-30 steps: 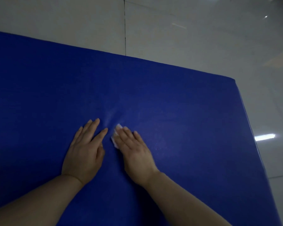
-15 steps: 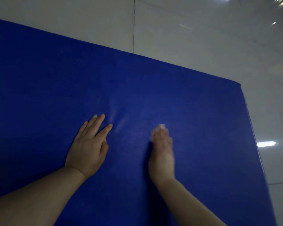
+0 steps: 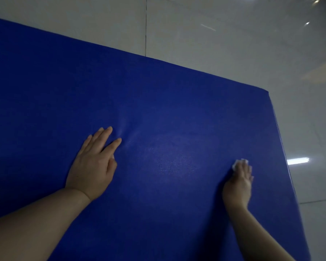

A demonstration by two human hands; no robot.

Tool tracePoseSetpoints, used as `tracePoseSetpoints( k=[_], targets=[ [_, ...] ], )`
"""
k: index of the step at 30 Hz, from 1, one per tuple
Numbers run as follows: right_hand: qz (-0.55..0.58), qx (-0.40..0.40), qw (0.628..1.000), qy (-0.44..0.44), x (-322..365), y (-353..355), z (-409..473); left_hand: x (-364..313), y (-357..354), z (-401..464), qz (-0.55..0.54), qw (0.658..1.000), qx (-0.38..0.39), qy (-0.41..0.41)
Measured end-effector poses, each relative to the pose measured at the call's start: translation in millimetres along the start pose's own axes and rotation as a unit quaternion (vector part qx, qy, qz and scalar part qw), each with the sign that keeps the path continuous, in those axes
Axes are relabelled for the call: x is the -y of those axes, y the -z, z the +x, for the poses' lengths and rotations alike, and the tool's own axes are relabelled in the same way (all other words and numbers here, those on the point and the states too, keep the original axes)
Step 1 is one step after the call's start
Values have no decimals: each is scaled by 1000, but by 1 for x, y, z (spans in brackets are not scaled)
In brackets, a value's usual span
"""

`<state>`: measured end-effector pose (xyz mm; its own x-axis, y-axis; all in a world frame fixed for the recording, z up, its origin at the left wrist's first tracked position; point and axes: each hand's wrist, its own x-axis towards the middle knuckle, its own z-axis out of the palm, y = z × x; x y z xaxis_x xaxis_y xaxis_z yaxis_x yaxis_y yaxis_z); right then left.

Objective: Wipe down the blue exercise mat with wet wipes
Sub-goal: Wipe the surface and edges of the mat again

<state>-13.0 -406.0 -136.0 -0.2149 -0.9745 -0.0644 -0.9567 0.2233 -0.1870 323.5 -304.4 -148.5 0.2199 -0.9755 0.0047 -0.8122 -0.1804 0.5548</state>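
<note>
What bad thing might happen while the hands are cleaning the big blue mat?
The right hand pushes the wet wipe close to the blue mat's right edge, so it might slide off onto the shiny floor and pick up dirt. The left hand presses flat and wrinkles the mat near its fingertips; that creased spot may get skipped.

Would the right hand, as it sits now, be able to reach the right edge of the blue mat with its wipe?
Probably yes: the right hand presses the wet wipe flat near the mat's right edge, with only bare mat between them.
</note>
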Motion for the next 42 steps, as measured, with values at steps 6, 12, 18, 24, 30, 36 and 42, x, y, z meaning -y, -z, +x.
tracePoseSetpoints(
  k=[6,12,18,24,30,36,42],
  targets=[
    [-19,43,938,344,90,-36,-107,-2,0,1,5,1000,6,-1],
    [-3,85,910,406,73,-17,-85,-1,-2,0,2,1000,6,6],
    [4,-3,1000,30,-11,4,-7,-9,0,-24,4,1000,7,23],
    [29,9,965,260,71,-30,-89,-10,-3,-45,13,999,26,21],
    [1,91,887,453,78,-24,-111,-5,-2,-44,27,999,36,7],
    [-2,1,999,32,-31,9,-25,-4,-4,-44,30,999,31,1],
    [22,26,988,153,26,-17,-91,-5,-3,-44,31,999,29,-2]
  ],
)
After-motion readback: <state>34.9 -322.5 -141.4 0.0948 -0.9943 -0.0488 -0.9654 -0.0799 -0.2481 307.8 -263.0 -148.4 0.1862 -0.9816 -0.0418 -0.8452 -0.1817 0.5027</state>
